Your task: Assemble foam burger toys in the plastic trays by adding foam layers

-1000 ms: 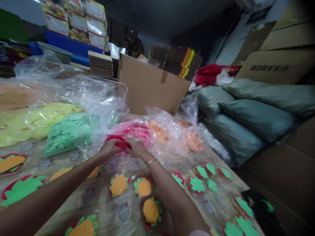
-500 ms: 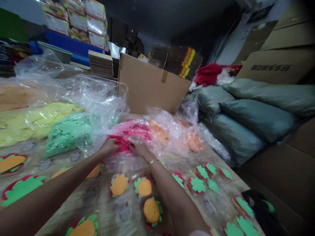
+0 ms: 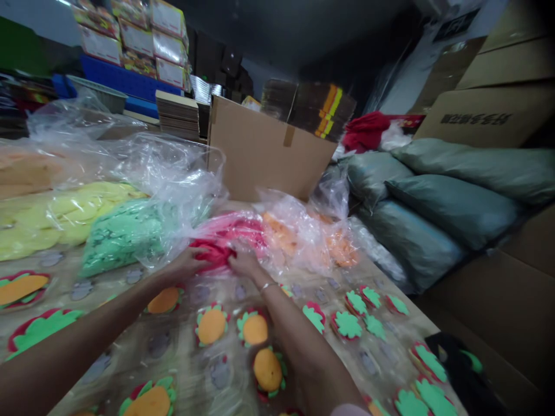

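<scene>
Both my hands are at the mouth of a clear plastic bag of red-pink foam-like cutouts (image 3: 219, 254). My left hand (image 3: 191, 261) is closed around cutouts on the left side, its fingertips among them. On the right side, my right hand (image 3: 243, 260), with a bracelet at the wrist, pinches cutouts between thumb and fingers. How many pieces each holds is hidden. A bag of green cutouts (image 3: 121, 231) lies left of my left hand. To the right of my right hand sits a bag of orange pieces (image 3: 280, 234). Layered burger-like stacks (image 3: 211, 326) lie nearer me.
Yellow pieces (image 3: 78, 214) lie at the left. Clear packs with small grey figures (image 3: 219, 372) are spread over the table. A cardboard box (image 3: 264, 150) stands behind the bags. Stuffed grey-green sacks (image 3: 451, 208) are piled at the right, beneath cartons (image 3: 485, 118).
My left forearm has dropped slightly, showing more of an orange-topped stack beside it. Both hands stay at the red cutouts, with the fingers shifting a little.
</scene>
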The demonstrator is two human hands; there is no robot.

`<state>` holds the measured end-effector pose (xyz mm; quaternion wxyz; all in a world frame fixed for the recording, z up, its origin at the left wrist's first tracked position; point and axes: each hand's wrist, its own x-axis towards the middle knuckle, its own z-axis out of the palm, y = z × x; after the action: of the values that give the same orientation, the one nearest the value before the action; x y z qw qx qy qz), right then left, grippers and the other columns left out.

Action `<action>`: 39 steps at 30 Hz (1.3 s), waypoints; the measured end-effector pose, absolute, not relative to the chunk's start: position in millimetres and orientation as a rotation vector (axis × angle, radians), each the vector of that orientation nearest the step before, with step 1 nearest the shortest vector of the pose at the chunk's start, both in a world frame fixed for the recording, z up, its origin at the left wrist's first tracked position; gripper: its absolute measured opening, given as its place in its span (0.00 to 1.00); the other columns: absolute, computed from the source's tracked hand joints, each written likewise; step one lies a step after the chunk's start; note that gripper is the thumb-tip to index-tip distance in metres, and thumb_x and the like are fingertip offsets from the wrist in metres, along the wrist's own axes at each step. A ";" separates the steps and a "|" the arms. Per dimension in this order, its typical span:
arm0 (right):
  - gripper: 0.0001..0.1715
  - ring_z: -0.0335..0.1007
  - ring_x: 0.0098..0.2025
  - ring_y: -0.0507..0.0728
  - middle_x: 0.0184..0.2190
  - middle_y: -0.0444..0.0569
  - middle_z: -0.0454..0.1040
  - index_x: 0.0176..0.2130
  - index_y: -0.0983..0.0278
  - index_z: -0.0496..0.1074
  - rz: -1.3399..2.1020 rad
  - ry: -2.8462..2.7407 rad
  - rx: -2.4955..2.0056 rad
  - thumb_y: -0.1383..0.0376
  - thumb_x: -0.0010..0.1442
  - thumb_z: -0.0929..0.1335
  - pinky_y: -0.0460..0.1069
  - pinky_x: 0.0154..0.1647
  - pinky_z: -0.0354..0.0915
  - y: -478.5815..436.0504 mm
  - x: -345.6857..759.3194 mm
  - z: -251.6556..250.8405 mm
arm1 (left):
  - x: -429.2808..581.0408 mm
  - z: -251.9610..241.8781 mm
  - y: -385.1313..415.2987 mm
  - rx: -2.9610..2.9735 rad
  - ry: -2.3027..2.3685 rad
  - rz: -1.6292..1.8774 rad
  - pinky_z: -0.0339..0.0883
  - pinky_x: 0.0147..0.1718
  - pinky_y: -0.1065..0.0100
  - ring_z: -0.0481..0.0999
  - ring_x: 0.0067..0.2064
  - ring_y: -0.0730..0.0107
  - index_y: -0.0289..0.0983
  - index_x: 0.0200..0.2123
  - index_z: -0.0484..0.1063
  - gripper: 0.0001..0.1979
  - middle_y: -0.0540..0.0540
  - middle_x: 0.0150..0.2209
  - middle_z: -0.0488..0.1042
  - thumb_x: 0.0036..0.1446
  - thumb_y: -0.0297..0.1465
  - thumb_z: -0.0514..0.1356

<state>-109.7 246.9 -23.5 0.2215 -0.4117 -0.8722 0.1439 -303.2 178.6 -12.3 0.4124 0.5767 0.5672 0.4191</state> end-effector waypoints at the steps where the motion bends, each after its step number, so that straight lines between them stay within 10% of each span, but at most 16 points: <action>1: 0.20 0.65 0.54 0.58 0.50 0.51 0.72 0.50 0.63 0.71 0.410 -2.396 -1.118 0.70 0.56 0.65 0.52 0.58 0.62 244.2 -109.6 -23.9 | -303.9 -13.2 176.6 1.433 1.406 1.058 0.70 0.33 0.65 0.77 0.35 0.57 0.38 0.33 0.82 0.17 0.43 0.29 0.79 0.39 0.41 0.68; 5: 0.35 0.57 0.64 0.61 0.61 0.49 0.65 0.61 0.58 0.64 0.424 -2.402 -0.919 0.66 0.55 0.68 0.56 0.64 0.57 227.1 -110.6 -23.0 | -305.5 -20.8 173.7 1.369 1.337 1.113 0.71 0.39 0.63 0.77 0.39 0.56 0.35 0.35 0.82 0.21 0.42 0.35 0.80 0.39 0.42 0.70; 15: 0.25 0.70 0.53 0.56 0.53 0.52 0.72 0.51 0.65 0.69 1.367 -1.693 -0.682 0.67 0.51 0.65 0.51 0.57 0.65 206.2 -138.6 2.2 | -312.7 13.3 146.0 0.827 1.014 1.316 0.74 0.40 0.67 0.79 0.40 0.64 0.38 0.47 0.77 0.21 0.44 0.44 0.80 0.47 0.34 0.70; 20: 0.16 0.72 0.34 0.51 0.36 0.46 0.75 0.42 0.63 0.69 1.990 -1.262 -0.708 0.68 0.52 0.63 0.47 0.38 0.71 180.8 -154.7 6.2 | -310.7 30.6 112.9 0.623 0.973 1.258 0.75 0.41 0.66 0.79 0.40 0.63 0.36 0.41 0.78 0.15 0.43 0.42 0.80 0.47 0.28 0.65; 28: 0.19 0.69 0.28 0.48 0.33 0.42 0.75 0.41 0.64 0.72 2.091 -1.529 -0.698 0.68 0.46 0.69 0.42 0.28 0.66 97.2 -168.1 25.3 | -312.0 36.8 14.2 0.641 1.565 1.350 0.70 0.28 0.69 0.77 0.34 0.64 0.37 0.52 0.68 0.29 0.44 0.38 0.79 0.44 0.31 0.64; 33: 0.14 0.66 0.26 0.47 0.27 0.40 0.72 0.36 0.65 0.73 2.121 -1.650 -0.547 0.63 0.47 0.72 0.41 0.26 0.63 48.8 -190.2 39.3 | -314.2 45.6 -64.3 0.491 1.441 1.425 0.73 0.39 0.67 0.77 0.49 0.59 0.38 0.50 0.73 0.23 0.43 0.49 0.78 0.54 0.44 0.61; 39: 0.15 0.64 0.24 0.47 0.23 0.39 0.71 0.31 0.66 0.72 2.211 -1.675 -0.633 0.61 0.43 0.74 0.43 0.26 0.62 18.4 -213.8 36.5 | -334.5 54.3 -138.8 0.104 1.248 1.518 0.76 0.37 0.64 0.80 0.41 0.62 0.40 0.49 0.75 0.15 0.43 0.45 0.80 0.61 0.37 0.58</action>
<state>-213.8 18.4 36.5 0.1476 -0.2201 -0.5822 0.7686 -334.5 -138.8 54.3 0.5539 0.0440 0.5279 0.6423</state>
